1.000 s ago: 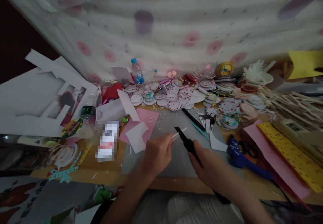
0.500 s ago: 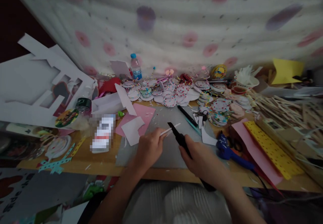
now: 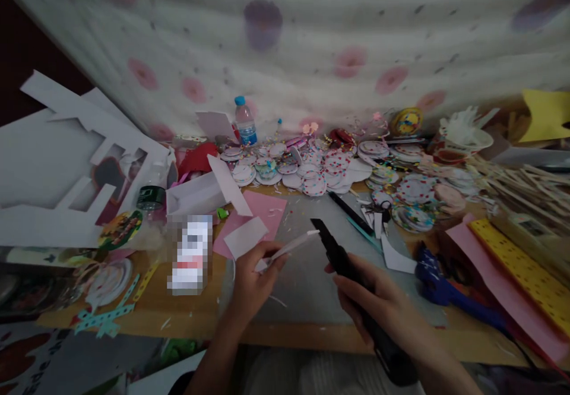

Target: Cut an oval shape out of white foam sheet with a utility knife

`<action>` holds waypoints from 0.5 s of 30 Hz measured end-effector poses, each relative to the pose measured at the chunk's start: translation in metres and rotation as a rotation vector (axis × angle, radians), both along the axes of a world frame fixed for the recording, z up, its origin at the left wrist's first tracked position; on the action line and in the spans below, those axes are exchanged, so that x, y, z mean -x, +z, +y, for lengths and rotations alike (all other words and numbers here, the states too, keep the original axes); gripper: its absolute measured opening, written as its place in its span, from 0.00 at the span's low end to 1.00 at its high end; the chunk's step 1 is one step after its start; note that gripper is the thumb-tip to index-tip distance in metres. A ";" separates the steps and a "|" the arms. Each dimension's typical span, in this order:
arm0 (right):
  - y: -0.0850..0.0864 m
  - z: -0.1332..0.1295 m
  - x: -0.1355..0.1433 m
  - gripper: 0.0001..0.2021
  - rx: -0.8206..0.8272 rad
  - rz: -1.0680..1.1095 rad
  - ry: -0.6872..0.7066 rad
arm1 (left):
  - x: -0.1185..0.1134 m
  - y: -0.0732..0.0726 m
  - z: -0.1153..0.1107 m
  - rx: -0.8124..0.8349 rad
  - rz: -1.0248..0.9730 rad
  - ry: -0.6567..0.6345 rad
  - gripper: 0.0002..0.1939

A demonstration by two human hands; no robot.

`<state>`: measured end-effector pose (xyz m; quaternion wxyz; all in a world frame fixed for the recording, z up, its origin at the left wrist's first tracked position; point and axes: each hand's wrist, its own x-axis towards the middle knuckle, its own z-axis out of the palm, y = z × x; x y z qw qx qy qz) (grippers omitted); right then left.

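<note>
Between the fingers and thumb of my left hand (image 3: 253, 279) is a thin white paper strip (image 3: 294, 243), its free end pointing right and slightly up. My right hand (image 3: 380, 300) is wrapped round a black utility knife (image 3: 341, 258). The knife's dark blade points up and left, close to the strip's far end; whether they touch I cannot tell. Both hands are above a grey cutting mat (image 3: 307, 291). A cut piece of white card (image 3: 244, 237) lies by my left hand, partly over a pink sheet (image 3: 271, 209).
Behind the mat are piled decorated white discs (image 3: 314, 175) and a water bottle (image 3: 246, 125). A phone (image 3: 190, 258) with a blurred screen lies left. On the right are a blue glue gun (image 3: 431, 276), a yellow dotted strip (image 3: 521, 264) and wooden sticks (image 3: 525, 187).
My hands have moved farther apart, and the strip in my left hand shows more of its width and length. The knife has drawn back to the right. The whole view has shifted slightly.
</note>
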<state>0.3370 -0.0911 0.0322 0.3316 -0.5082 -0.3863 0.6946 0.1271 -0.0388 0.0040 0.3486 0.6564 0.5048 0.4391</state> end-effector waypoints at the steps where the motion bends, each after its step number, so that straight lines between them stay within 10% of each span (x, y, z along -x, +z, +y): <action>1: -0.001 0.004 0.002 0.22 0.051 0.072 0.014 | 0.004 -0.001 0.002 0.004 0.010 0.010 0.05; 9: -0.008 0.031 0.013 0.14 0.393 0.445 0.030 | 0.033 -0.008 0.000 -0.003 0.247 -0.051 0.10; 15: -0.026 0.021 0.013 0.17 0.501 0.328 -0.005 | 0.046 -0.006 -0.009 0.138 0.334 -0.079 0.16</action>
